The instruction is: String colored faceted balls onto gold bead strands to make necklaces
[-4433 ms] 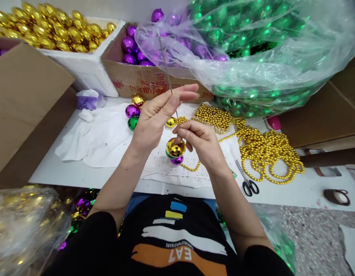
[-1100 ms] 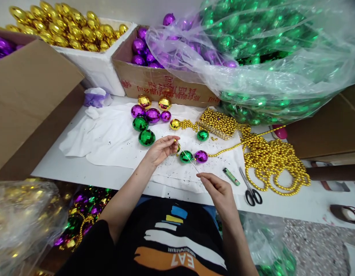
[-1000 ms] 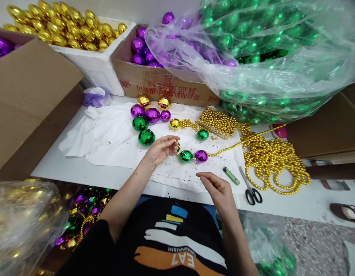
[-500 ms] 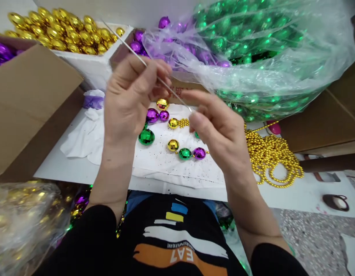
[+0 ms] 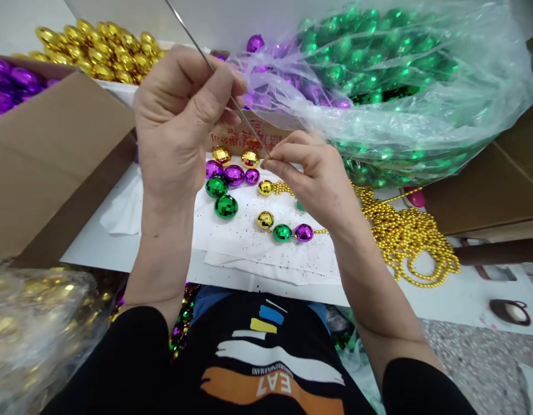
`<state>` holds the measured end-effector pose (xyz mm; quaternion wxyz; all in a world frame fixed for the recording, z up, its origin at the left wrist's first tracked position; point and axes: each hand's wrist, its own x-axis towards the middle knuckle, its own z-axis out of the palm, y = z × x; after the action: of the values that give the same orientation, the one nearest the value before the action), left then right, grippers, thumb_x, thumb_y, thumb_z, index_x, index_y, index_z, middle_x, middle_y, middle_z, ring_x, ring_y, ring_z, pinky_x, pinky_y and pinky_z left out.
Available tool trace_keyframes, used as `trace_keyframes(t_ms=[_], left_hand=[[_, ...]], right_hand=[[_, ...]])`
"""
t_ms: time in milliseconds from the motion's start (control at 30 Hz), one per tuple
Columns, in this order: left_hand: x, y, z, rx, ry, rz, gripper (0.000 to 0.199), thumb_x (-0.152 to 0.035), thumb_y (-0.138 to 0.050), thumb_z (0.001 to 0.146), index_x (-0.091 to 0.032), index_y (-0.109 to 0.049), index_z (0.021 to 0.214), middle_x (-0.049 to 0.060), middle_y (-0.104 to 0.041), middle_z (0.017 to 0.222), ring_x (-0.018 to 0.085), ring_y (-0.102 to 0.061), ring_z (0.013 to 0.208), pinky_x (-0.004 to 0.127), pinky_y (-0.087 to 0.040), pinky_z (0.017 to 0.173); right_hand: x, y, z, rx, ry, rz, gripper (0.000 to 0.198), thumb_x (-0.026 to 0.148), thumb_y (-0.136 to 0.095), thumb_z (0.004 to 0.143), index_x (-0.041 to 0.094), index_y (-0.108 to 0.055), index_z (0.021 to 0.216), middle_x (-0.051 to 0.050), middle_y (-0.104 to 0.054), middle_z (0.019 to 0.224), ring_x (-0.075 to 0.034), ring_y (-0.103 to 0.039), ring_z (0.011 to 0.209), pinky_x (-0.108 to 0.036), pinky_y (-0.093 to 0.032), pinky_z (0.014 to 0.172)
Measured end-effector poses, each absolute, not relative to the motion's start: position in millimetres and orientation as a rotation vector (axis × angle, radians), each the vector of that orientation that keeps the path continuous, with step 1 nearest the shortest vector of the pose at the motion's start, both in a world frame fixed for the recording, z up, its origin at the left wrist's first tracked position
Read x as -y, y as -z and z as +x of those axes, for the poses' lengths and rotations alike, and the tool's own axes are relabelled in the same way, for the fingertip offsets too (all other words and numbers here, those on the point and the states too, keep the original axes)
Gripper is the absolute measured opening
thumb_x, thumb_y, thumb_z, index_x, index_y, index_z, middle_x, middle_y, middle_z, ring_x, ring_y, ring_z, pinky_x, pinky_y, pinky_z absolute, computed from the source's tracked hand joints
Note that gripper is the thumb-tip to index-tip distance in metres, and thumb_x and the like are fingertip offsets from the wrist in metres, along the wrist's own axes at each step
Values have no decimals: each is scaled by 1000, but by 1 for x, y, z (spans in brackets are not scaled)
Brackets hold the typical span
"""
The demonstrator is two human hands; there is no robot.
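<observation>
A long, thin metal needle [image 5: 189, 36] slants from the top of the view down to the right. My left hand [image 5: 171, 127] is closed around its middle, thumb on top. At the lower end, the thumb and forefinger of my right hand [image 5: 320, 176] pinch the tip; whether a thread is there is too fine to see. Below the hands, loose faceted beads lie on a white cloth [image 5: 235, 242]: green [image 5: 226, 206], purple [image 5: 234, 175] and gold [image 5: 249, 158]. A gold bead [image 5: 265, 219], a green bead [image 5: 282, 233] and a purple bead [image 5: 304, 232] sit in a row.
Gold bead strings [image 5: 415, 236] are heaped at the right. Behind stands a clear plastic bag [image 5: 404, 129] of green beads. Gold beads [image 5: 99, 52] fill a white box at the back left, beside a cardboard box [image 5: 54, 155] with purple beads. A dark pair of snips [image 5: 510, 312] lies right.
My right thumb and forefinger have closed together at the needle's lower end. My left hand has shifted slightly left and up with the needle. The view has moved a little.
</observation>
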<state>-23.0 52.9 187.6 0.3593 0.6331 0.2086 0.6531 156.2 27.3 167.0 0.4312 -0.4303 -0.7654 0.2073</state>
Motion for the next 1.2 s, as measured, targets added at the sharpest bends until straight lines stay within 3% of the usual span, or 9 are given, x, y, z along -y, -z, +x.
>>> trace_keyframes(t_ms=[133,233,333,533,667,833,967,1100,1200], left_hand=[[-54,-172,-20,-397,-1592,1488,22,-35,-69,88,-18,-63,100,-1,-66,94,11,-64,81,23,-49,70],[-55,-135,-11,-335,-1300,1385,60,-41,-80,77,-24,-57,130,3,-67,114,19,-64,102,31,-53,85],[-56,-80,-2,-509,-989,1407,66,-29,-89,64,-24,-65,125,6,-67,121,28,-59,119,37,-48,100],[-51,-21,-5,-745,-829,1409,78,-14,-86,63,-28,-59,135,9,-60,139,29,-46,137,45,-26,118],[-50,-33,-11,-694,-888,1312,75,-11,-83,65,-28,-60,133,8,-62,134,26,-48,134,40,-31,115],[-57,-26,-1,-714,-909,1427,66,-11,-85,62,-28,-68,124,5,-65,130,25,-54,128,36,-34,113],[-61,8,10,-835,-793,1632,48,-20,-88,60,-24,-77,106,8,-67,123,27,-55,124,37,-33,112],[-54,32,7,-858,-589,1504,21,-35,-77,75,-19,-78,89,7,-73,94,21,-65,89,30,-49,83],[-46,39,-2,-809,-553,1323,31,-46,-67,83,-16,-78,88,8,-75,89,19,-65,82,26,-48,72]], right_hand=[[-28,-167,165,1829,-697,-995,14,25,-65,90,20,-75,81,2,-62,81,-14,-61,90,-33,-47,89],[-26,-175,166,1734,-861,-912,13,22,-65,89,20,-76,82,3,-65,80,-11,-62,86,-28,-49,84],[-26,-184,163,1610,-929,-909,13,19,-66,89,20,-75,80,3,-69,77,-10,-63,78,-25,-52,77],[-31,-193,162,1584,-894,-807,16,13,-64,90,20,-72,78,5,-71,73,-5,-64,72,-15,-49,64],[-33,-193,161,1566,-1013,-718,22,19,-54,98,20,-69,81,6,-66,66,-3,-54,51,-15,-34,42],[-27,-197,150,1491,-1215,-814,20,40,-56,98,24,-66,91,9,-42,52,-4,-34,41,-19,-29,41],[-15,-213,153,1383,-1263,-792,20,46,-56,96,29,-66,88,7,-35,55,-7,-23,42,-25,-24,40],[-6,-225,170,1225,-1103,-846,21,50,-66,88,30,-63,82,6,-31,60,-9,-14,44,-29,-15,38],[-11,-213,188,1154,-895,-878,16,43,-70,87,30,-64,81,5,-32,60,-9,-14,46,-28,-13,37]])
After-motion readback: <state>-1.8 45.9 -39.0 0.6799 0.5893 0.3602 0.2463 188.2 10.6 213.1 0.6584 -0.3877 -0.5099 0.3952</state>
